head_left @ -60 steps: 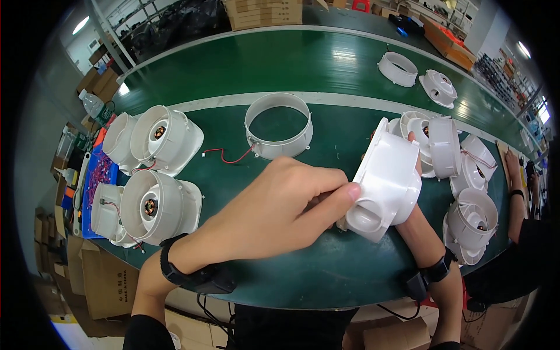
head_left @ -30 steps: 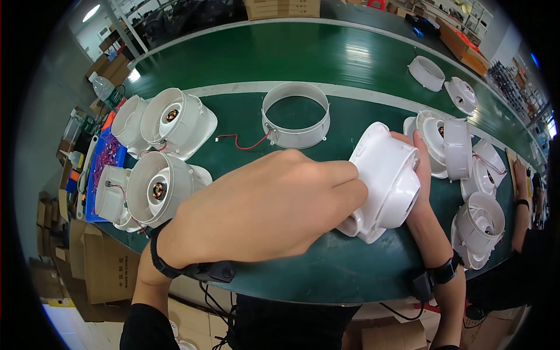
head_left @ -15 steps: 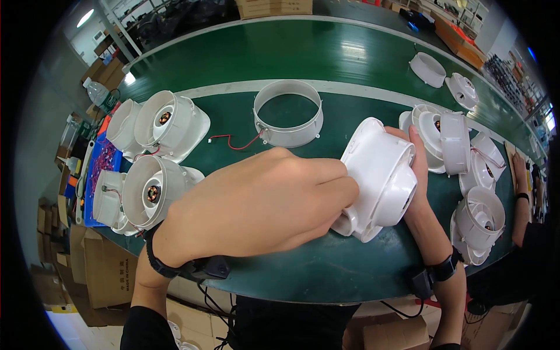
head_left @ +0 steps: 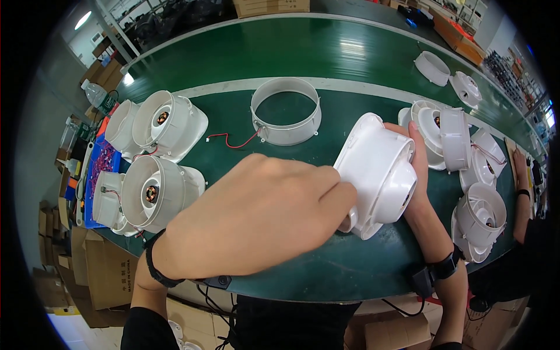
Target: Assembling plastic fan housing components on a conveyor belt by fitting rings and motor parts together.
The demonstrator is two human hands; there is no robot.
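Observation:
A white plastic fan housing [head_left: 379, 175] is held tilted above the green table [head_left: 326, 268]. My left hand [head_left: 262, 216] fills the middle of the view, its fingertips pressed against the housing's left rim. My right hand [head_left: 417, 169] reaches up from behind and grips the housing's right side, mostly hidden by it. A white ring with a red wire [head_left: 287, 111] lies just beyond the housing on the table.
Assembled white fan units [head_left: 160, 186] are stacked at the left, and more white housings [head_left: 461, 146] crowd the right. A blue tray [head_left: 99, 169] sits at the left edge. Cardboard boxes [head_left: 99, 268] stand below. Another person's arm [head_left: 522, 192] shows at far right.
Both hands have turned the housing, and its rounded back now faces me more. My left hand has come closer to the camera and covers more of the view.

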